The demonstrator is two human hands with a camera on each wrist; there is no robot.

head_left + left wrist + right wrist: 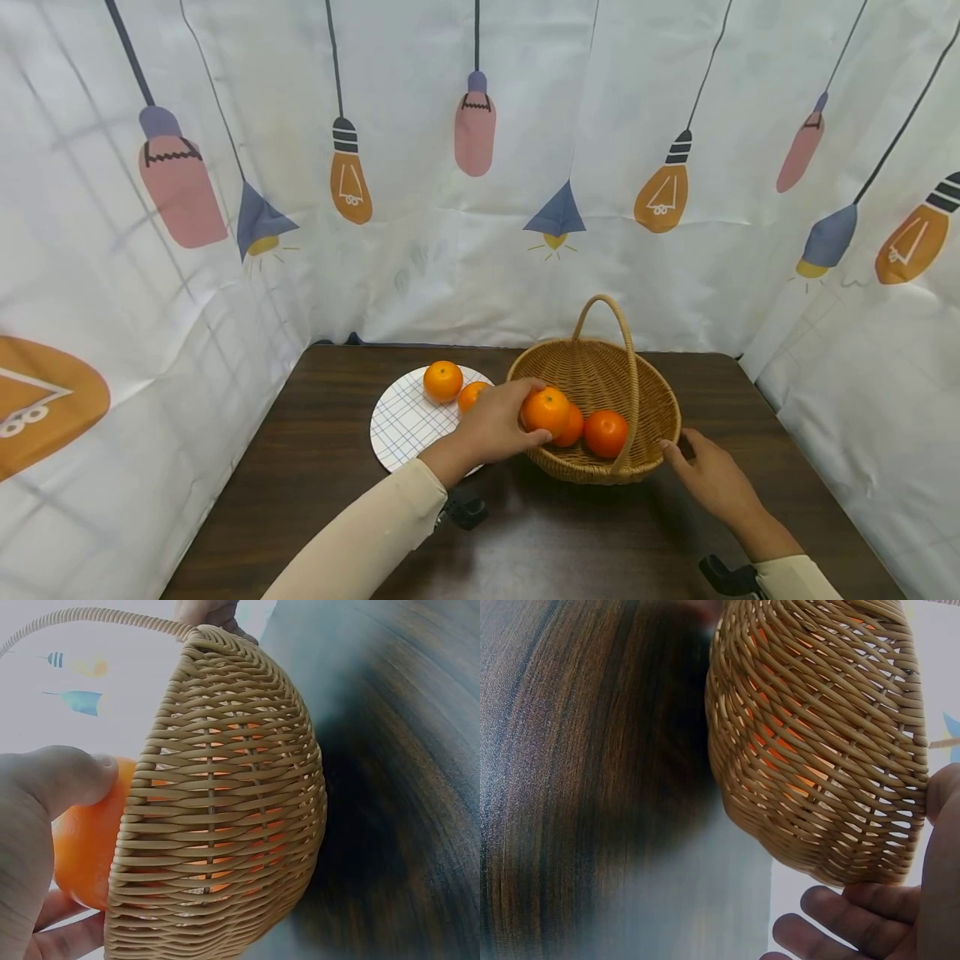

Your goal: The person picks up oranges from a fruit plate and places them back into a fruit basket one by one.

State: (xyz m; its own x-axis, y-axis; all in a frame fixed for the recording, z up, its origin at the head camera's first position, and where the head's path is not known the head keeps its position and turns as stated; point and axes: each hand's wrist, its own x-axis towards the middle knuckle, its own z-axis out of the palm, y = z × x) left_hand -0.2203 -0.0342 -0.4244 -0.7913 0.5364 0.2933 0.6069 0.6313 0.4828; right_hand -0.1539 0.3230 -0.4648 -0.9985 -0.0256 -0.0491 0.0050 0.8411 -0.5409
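Note:
My left hand (491, 423) grips an orange (546, 412) between thumb and fingers at the left rim of a wicker basket (592, 477). In the left wrist view this orange (84, 851) is partly hidden behind the rim. Two more fruits lie inside: a redder orange (606, 433) and another orange (572, 425), half covered by the held one. My right hand (712, 479) holds the basket's right rim, thumb (941, 787) on the edge and fingers outside against the wicker.
Left of the basket, a round white plate (401, 427) with a grid pattern bears two oranges, one (442, 381) in plain sight and one (471, 395) partly behind my left hand. The basket's tall handle (633, 375) arches over it. A printed curtain (420, 283) surrounds the dark wooden table (300, 467).

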